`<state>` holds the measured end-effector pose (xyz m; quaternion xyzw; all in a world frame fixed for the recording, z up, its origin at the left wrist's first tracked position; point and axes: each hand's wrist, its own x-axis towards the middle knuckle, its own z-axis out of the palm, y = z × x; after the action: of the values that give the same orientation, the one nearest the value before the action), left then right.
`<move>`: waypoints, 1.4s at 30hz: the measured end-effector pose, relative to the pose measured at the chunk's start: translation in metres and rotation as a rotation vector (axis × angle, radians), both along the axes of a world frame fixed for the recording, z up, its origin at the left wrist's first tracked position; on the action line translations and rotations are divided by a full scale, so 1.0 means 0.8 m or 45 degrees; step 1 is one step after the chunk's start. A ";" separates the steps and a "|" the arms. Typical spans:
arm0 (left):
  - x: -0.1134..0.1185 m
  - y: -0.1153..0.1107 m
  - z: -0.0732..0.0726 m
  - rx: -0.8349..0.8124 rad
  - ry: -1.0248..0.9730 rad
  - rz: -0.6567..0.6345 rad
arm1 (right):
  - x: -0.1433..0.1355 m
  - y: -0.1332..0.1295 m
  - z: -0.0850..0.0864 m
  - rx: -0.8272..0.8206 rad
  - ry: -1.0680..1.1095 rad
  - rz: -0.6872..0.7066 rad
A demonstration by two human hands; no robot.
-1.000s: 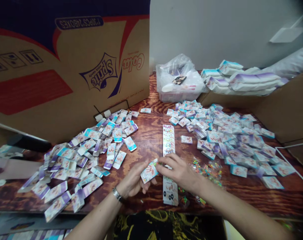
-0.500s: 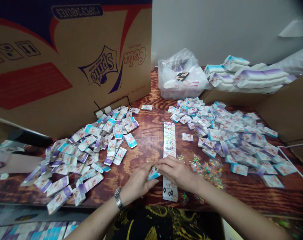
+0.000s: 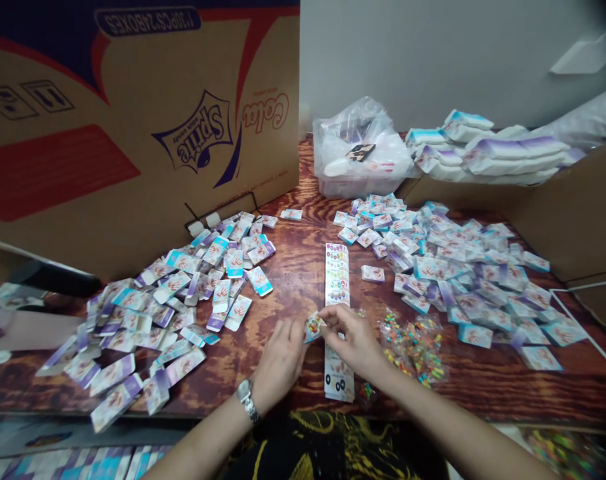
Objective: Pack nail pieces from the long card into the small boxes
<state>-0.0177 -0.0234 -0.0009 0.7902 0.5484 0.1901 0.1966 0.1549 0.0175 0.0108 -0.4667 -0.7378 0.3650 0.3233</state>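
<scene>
Above a brown wood-grained table [image 3: 295, 267], the left hand [image 3: 280, 357] and right hand [image 3: 350, 337] pinch a small white-and-blue box [image 3: 313, 328] (both nearly closed); grey wall [image 3: 433, 60] behind.

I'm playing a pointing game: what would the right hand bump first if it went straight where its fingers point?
The little packet, right by the fingertips of the right hand. The left hand looks next, though depth is unclear.
</scene>
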 end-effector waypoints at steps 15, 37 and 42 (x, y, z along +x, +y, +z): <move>0.009 -0.001 -0.013 0.167 0.091 0.079 | 0.000 -0.014 -0.005 0.485 -0.022 0.094; 0.005 0.004 -0.007 0.315 -0.026 0.062 | 0.002 -0.004 0.004 0.377 -0.108 0.135; 0.011 0.005 -0.005 0.445 0.042 0.082 | -0.005 0.001 0.011 0.352 -0.237 -0.018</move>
<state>-0.0092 -0.0197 -0.0051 0.7974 0.5353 0.2756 0.0410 0.1505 0.0182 0.0197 -0.4549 -0.8044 0.2128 0.3173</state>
